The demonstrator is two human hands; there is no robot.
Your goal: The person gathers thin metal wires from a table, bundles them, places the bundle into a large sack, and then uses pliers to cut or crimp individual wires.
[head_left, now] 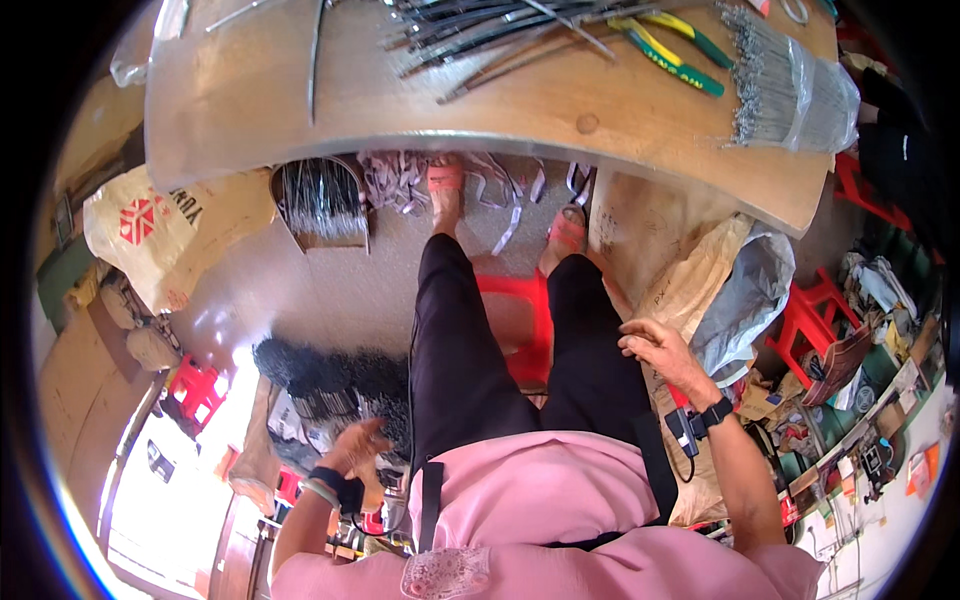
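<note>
Both my hands are down beside my seated body, away from the table. My left hand (356,447) hangs by my left hip with loosely spread fingers. Nothing shows in it, and it is nearest to several bundles of thin black rods or wires (325,380) behind it. My right hand (660,350) is over the outer side of my right thigh, its fingers apart and slightly bent. I see nothing in that hand either. Close to it stand a brown paper sack (697,285) and a grey-white plastic bag (752,290).
Ahead, the wooden table (400,112) bears a pile of thin metal rods (490,40), green-and-yellow pliers (668,58) and a plastic-wrapped wire bundle (795,95). Below are a container of wires (320,200), fabric strips (395,180) and a large sack (140,235). A red stool (525,340) is beneath me.
</note>
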